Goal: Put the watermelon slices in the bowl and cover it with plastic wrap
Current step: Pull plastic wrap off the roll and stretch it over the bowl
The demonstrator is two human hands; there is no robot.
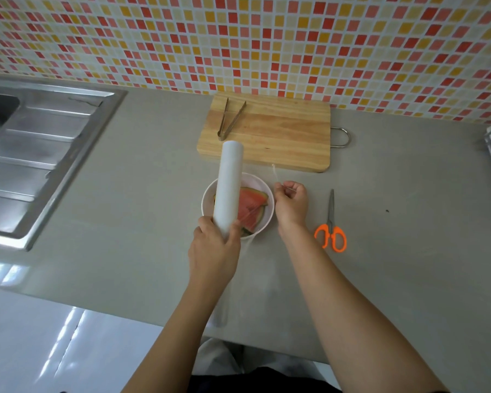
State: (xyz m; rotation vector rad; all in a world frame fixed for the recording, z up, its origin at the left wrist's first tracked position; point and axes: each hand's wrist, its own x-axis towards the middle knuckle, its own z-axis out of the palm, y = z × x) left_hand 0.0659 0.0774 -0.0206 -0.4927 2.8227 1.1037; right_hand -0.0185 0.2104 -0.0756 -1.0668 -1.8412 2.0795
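Bright, even light; glare on the floor [68,336]; wide-angle bending at edges.

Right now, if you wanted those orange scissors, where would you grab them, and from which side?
By the orange handle loops, coming from the near side and above. The scissors lie flat on the counter, with the loops toward the person and the blades pointing away. The right hand is nearest, but it pinches the plastic wrap.

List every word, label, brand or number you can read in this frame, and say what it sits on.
No readable text anywhere in this frame.
Roll of plastic wrap, gripped by the left hand: plain white, no label showing.
Scissors, cutting board, tongs, bowl: no markings visible.
Wall tiles: plain colours only.
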